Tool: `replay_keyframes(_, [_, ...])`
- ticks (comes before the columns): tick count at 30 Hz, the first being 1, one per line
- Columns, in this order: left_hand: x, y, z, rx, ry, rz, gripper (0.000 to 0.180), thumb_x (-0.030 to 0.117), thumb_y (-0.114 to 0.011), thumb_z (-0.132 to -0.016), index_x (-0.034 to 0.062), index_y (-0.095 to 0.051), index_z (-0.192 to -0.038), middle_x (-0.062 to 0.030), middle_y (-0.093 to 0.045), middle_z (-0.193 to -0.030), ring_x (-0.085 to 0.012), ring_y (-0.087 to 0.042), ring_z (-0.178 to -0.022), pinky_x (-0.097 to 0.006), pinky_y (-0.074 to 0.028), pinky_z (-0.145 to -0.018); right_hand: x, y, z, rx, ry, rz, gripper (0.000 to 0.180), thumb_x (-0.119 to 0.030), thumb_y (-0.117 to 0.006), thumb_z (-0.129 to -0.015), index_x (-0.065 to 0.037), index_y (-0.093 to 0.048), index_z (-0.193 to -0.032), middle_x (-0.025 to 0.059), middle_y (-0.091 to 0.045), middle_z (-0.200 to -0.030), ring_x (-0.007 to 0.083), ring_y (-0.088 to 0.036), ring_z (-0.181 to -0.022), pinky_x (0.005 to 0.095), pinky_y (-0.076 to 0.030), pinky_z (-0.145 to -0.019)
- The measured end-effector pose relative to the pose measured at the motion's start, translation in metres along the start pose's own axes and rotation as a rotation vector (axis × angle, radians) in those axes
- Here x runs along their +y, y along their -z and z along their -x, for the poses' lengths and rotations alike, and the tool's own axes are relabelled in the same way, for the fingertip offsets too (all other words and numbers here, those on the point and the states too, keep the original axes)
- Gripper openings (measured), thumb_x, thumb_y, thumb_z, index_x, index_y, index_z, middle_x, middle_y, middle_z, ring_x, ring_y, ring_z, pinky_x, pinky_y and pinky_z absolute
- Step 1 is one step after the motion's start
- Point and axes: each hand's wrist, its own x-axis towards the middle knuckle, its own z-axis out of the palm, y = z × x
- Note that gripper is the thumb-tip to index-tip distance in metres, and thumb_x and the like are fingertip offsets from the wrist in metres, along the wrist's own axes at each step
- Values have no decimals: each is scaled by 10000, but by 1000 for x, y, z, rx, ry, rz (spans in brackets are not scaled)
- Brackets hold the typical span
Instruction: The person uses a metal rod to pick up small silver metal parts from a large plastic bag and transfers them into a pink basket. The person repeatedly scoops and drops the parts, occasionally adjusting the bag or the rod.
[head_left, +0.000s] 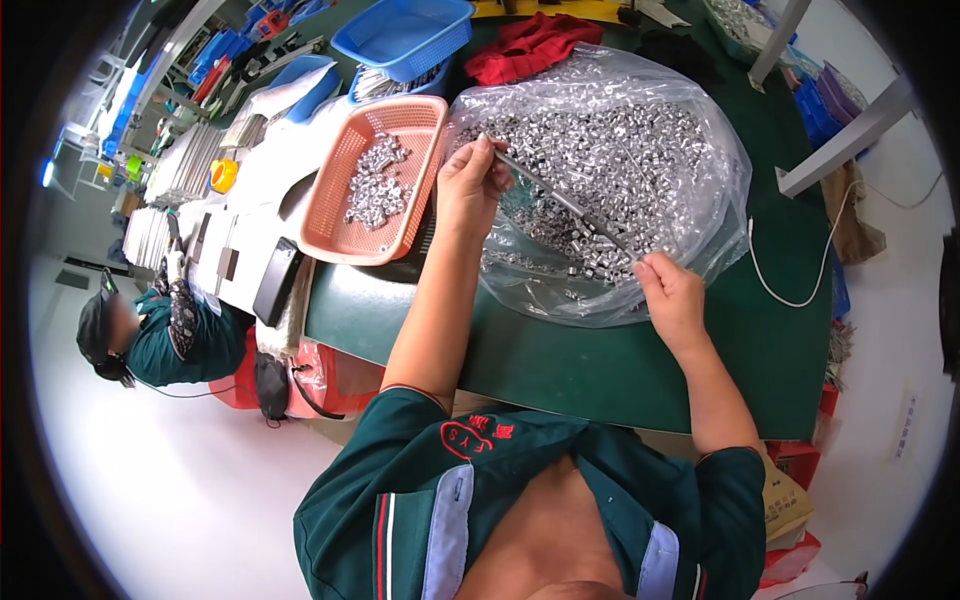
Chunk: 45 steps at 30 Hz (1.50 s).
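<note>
Both hands hold a thin metal rod (565, 203) over the clear bag (720, 180) of small metal sleeves: left hand (468, 185) pinches its far tip, right hand (670, 295) clenches the near end (threading seems underway; another sleeve next).

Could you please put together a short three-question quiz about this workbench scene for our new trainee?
1. True or false: both hands hold the same thin metal rod.
2. Which container holds a small batch of metal pieces? A: the orange basket; B: the blue basket.
3. What lies under the rod?

Key:
1. True: left hand at one end, right hand at the other.
2. A.
3. A clear plastic bag of small silver metal pieces, on the green table.
</note>
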Motion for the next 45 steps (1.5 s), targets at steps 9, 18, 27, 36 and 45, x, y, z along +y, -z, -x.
replay_keyframes(9, [14, -3, 0, -129, -56, -13, 207, 205, -605, -930, 9, -622, -864, -3, -513, -643, -86, -426, -560, -250, -347, -543, 12, 6, -1, -451, -494, -616, 248, -257, -576, -933, -50, -557, -798, 16, -447, -528, 126, -476, -492, 307, -363, -464])
replay_keyframes(18, [-4, -26, 15, 124, -4, -183, 262, 239, -648, -906, 9, -589, -796, 15, -472, -614, -69, -390, -511, -235, -341, -491, -4, -2, 3, 54, 53, 91, 222, -237, -583, -927, -59, -566, -795, 51, -462, -560, 134, -480, -508, 317, -377, -485])
replay_keyframes(27, [-27, -31, 34, -143, 136, -147, 224, 193, -603, -932, -29, -613, -908, 13, -469, -635, -88, -408, -595, -252, -337, -576, -6, 8, 1, -496, -665, -872, 289, -289, -524, -971, -86, -540, -766, -106, -323, -552, -1, -228, -454, 193, -171, -408])
replay_keyframes(36, [-38, -32, 45, -199, 313, -15, 434, 368, -477, -986, -41, -615, -1035, -34, -542, -782, -115, -464, -652, -265, -380, -637, 0, 6, -2, -424, -629, -853, 283, -298, -518, -973, -86, -549, -788, -102, -326, -552, -5, -229, -447, 190, -165, -398])
replay_keyframes(45, [-19, 11, 10, 128, -112, -973, 178, 151, -645, -871, -4, -669, -954, -53, -629, -745, -118, -565, -657, -257, -459, -616, -4, 12, -7, -268, -554, -719, 320, -328, -571, -947, -80, -557, -745, -90, -369, -575, 7, -288, -500, 196, -210, -445])
